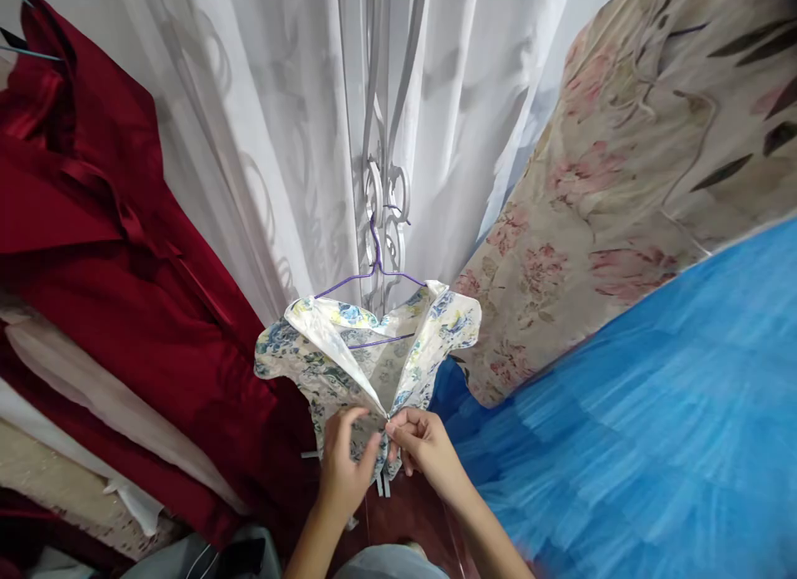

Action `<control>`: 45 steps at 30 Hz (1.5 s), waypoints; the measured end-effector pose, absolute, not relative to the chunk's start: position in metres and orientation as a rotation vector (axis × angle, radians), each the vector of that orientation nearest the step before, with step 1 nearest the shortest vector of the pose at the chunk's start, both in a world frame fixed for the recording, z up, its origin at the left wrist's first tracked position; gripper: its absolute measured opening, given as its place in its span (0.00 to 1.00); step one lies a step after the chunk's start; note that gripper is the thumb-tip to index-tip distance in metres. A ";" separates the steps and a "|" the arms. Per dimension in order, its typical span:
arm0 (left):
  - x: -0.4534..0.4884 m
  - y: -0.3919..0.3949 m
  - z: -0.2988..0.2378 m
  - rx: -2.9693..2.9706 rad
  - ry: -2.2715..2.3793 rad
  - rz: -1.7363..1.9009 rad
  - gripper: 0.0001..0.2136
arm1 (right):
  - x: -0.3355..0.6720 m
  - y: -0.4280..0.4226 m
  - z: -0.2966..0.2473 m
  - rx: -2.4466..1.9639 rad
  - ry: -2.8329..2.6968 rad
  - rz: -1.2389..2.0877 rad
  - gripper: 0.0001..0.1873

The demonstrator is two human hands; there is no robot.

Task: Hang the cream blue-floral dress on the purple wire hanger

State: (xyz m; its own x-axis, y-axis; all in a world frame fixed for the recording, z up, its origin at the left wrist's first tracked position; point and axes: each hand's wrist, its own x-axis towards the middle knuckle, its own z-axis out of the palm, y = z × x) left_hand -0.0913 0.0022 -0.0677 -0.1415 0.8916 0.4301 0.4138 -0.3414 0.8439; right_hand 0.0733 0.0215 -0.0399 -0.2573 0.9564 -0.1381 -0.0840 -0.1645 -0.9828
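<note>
A small floral garment (pixel 367 346), white with blue and yellow flowers, hangs open-backed on a purple wire hanger (pixel 374 272) hooked on a white metal scroll grille (pixel 383 147). My left hand (pixel 345 467) pinches the fabric just below the bottom of the opening, fingers closed on it. My right hand (pixel 420 442) pinches the garment at the base of the slit, thumb and forefinger pressed together at what may be a zip pull, too small to make out. Both hands meet at the same spot.
Sheer white curtains (pixel 261 147) hang behind the grille. A dark red garment (pixel 112 230) hangs at the left over white cloth (pixel 93 396). A flowered beige cloth (pixel 635 164) fills the upper right and a blue tulle skirt (pixel 653 429) the lower right.
</note>
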 end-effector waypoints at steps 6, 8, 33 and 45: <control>-0.048 0.004 -0.072 1.586 1.464 1.498 0.06 | 0.079 0.037 -0.009 -1.077 -1.346 1.562 0.08; -0.044 0.002 -0.078 1.563 1.462 1.498 0.09 | 0.083 0.046 0.011 -1.020 -1.325 1.534 0.07; -0.053 0.029 -0.070 2.317 1.494 0.773 0.04 | 0.070 0.107 0.112 -0.754 -1.117 1.240 0.10; -0.095 0.084 0.090 2.239 1.140 1.489 0.14 | 0.072 0.088 0.111 -0.776 -1.279 1.123 0.10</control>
